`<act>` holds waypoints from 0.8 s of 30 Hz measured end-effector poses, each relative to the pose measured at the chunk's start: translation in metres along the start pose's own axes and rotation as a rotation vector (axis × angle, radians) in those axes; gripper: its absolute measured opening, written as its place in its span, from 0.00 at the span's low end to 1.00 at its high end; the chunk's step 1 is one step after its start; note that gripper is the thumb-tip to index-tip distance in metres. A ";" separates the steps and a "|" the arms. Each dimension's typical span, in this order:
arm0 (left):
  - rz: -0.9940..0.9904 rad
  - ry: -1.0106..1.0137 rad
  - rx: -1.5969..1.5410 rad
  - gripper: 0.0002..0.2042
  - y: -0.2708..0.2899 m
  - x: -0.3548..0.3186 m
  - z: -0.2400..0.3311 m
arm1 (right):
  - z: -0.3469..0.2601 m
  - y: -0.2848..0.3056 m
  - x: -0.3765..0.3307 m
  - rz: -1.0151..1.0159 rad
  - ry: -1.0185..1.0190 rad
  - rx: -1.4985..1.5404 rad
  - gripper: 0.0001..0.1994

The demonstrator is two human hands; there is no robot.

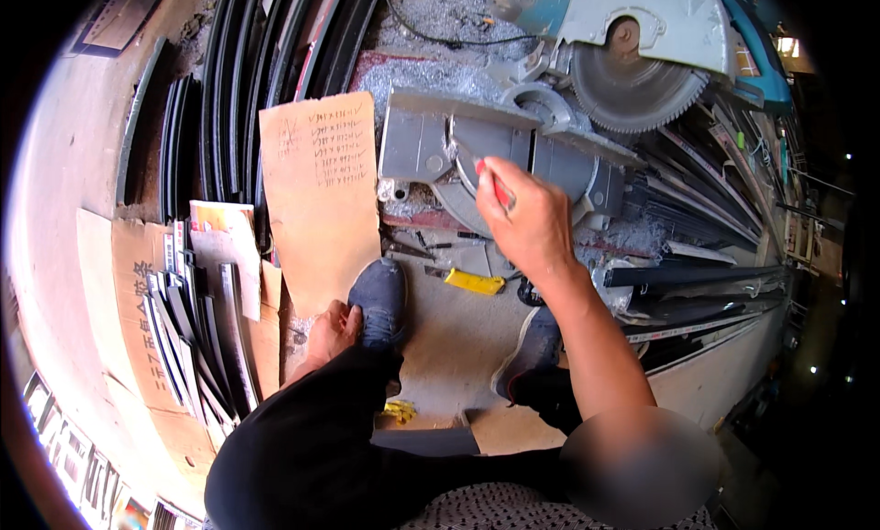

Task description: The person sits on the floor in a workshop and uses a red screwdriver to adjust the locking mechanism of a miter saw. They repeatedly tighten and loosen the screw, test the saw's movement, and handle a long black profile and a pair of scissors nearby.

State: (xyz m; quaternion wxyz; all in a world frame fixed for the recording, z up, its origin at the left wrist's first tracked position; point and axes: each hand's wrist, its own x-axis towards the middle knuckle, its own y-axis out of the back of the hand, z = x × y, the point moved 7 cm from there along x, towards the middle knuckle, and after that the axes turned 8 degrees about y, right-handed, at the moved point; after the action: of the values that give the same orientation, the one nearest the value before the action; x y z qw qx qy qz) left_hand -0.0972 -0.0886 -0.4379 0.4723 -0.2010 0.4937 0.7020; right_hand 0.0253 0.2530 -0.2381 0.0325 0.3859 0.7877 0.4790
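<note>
Okay, head view: right hand (529, 217) clamped on a red-handled tool (501, 194) above the saw base (417, 148), close grip presumably for control; left hand (330, 337) just beside the left shoe (379, 296), can't tell its grip; cardboard sheet (321, 232) lies written side up, likely for easy reading.

Black trousers (293, 448); dark blue lace-up shoes (379, 296); finely patterned dark-and-light top (500, 507); hands (527, 217) bare.

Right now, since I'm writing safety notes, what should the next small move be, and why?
Probably draw the right hand and its red-handled tool back from the grey metal saw bed, since the round, toothed metal blade hangs partly exposed nearby.
</note>
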 end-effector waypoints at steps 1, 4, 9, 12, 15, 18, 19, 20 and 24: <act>0.002 -0.005 0.007 0.18 0.000 0.001 0.002 | 0.004 -0.006 0.004 -0.017 -0.006 -0.006 0.06; 0.000 -0.007 0.007 0.17 0.001 0.001 0.003 | -0.002 -0.010 0.003 -0.056 -0.004 -0.016 0.06; -0.017 0.046 0.021 0.17 0.004 -0.004 0.006 | -0.004 0.005 -0.016 -0.014 0.002 0.049 0.06; -0.002 0.018 0.016 0.18 0.006 -0.003 0.010 | -0.001 -0.003 0.001 -0.101 0.015 -0.015 0.06; 0.003 -0.020 0.017 0.18 0.000 0.003 0.003 | -0.004 -0.006 0.000 -0.092 0.047 -0.034 0.06; -0.011 -0.003 0.016 0.18 0.000 0.002 0.000 | -0.007 0.004 -0.015 -0.104 0.021 -0.027 0.06; -0.019 0.011 0.016 0.18 0.001 0.000 0.001 | -0.007 0.007 -0.020 -0.107 0.007 -0.023 0.06; -0.017 0.024 0.012 0.18 0.002 -0.002 0.002 | -0.009 0.007 -0.021 -0.090 0.020 -0.009 0.06; -0.021 0.032 0.017 0.18 0.002 -0.002 0.004 | -0.007 0.002 -0.018 -0.084 0.021 -0.010 0.07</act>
State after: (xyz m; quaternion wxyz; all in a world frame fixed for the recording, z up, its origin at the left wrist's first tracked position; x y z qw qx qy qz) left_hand -0.0975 -0.0861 -0.4341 0.4732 -0.2133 0.5048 0.6897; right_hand 0.0358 0.2367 -0.2382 0.0460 0.3474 0.8011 0.4851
